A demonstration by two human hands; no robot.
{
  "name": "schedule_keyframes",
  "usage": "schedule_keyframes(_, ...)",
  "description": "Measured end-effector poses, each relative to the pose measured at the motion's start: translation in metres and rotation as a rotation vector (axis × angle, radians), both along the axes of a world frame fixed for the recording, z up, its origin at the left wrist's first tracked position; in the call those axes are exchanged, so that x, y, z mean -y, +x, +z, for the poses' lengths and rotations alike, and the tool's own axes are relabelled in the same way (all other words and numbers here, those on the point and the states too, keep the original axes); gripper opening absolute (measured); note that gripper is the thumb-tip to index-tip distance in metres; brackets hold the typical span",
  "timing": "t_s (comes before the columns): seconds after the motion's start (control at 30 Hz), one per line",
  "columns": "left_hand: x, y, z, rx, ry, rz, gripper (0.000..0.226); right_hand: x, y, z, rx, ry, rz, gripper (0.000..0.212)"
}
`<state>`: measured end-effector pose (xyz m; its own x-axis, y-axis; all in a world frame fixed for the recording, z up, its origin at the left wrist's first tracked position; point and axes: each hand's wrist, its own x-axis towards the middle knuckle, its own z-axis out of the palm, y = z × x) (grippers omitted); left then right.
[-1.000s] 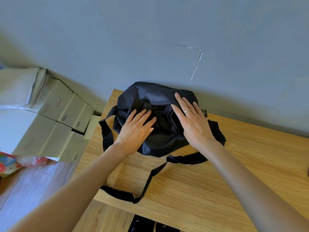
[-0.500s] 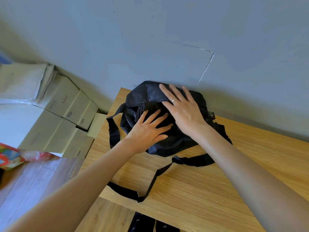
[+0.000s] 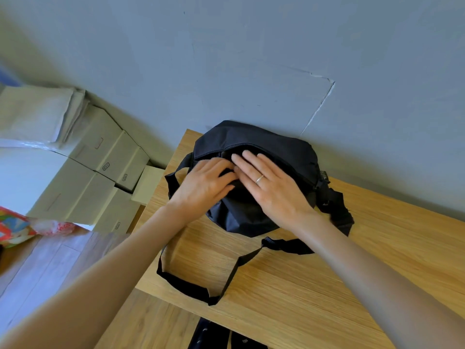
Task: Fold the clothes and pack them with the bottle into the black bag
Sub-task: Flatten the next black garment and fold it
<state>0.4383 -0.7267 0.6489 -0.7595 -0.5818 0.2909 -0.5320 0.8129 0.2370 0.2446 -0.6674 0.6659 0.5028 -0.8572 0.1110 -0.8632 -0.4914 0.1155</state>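
The black bag (image 3: pixel 254 147) sits at the far left corner of the wooden tabletop (image 3: pixel 327 260), its back against the grey wall (image 3: pixel 251 59). It looks full and rounded. A dark gap runs along its top, just under a zip line; what lies inside cannot be made out. No clothes and no bottle show outside the bag.

The left hand (image 3: pixel 205 183) lies on the left part of the bag top, palm down. Its fingers (image 3: pixel 221 164) bend at the tips near the gap; whether they pinch the fabric or only press on it cannot be told. The right hand (image 3: pixel 271 188) lies flat on the bag just beside the left hand, the two touching near the fingertips. Its fingers (image 3: pixel 247 159) are straight and spread, pressing on the fabric and grasping nothing. One of them wears a ring (image 3: pixel 259 179).

A black strap (image 3: pixel 191 288) trails from the bag over the near edge of the tabletop in a loose loop. A second strap (image 3: pixel 337 210) is bunched at the bag's right end.

To the left of the tabletop, pale cardboard boxes (image 3: pixel 100 172) are stacked on the floor by the wall. A colourful item (image 3: pixel 15 227) lies at the left edge of view; its kind is unclear.
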Motion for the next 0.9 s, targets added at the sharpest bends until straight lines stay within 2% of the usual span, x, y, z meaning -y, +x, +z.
schedule_keyframes(0.07, 0.001, 0.018, -0.002, -0.023, -0.047, 0.101, 0.019, 0.000, -0.001, -0.014, -0.018, 0.117, 0.021, 0.053)
schedule_keyframes(0.17, 0.008, 0.038, -0.008, 0.073, 0.025, 0.290, 0.043, 0.007, -0.002, -0.023, -0.014, 0.313, -0.072, 0.051)
schedule_keyframes(0.27, 0.017, 0.044, -0.010, 0.182, 0.121, 0.264, 0.052, 0.016, -0.001, -0.022, -0.040, 0.428, -0.088, 0.062)
schedule_keyframes(0.37, 0.027, 0.043, -0.011, 0.124, 0.313, 0.209, 0.045, 0.017, -0.002, -0.020, -0.041, 0.439, -0.076, 0.064)
schedule_keyframes(0.5, 0.037, 0.043, -0.002, -0.030, 0.657, 0.154, 0.021, 0.018, -0.004, -0.017, -0.026, 0.454, -0.079, 0.059)
schedule_keyframes(0.67, 0.045, 0.052, 0.011, -0.119, 0.945, 0.102, 0.023, 0.022, -0.004, -0.010, 0.026, 0.536, -0.073, 0.061)
schedule_keyframes(0.8, 0.047, 0.051, 0.018, -0.201, 0.983, 0.140, 0.022, 0.026, -0.002, 0.002, 0.170, 0.690, -0.115, 0.060)
schedule_keyframes(0.9, 0.042, 0.050, 0.018, -0.150, 0.904, 0.137, 0.025, 0.023, -0.004, 0.008, 0.188, 0.681, -0.154, 0.056)
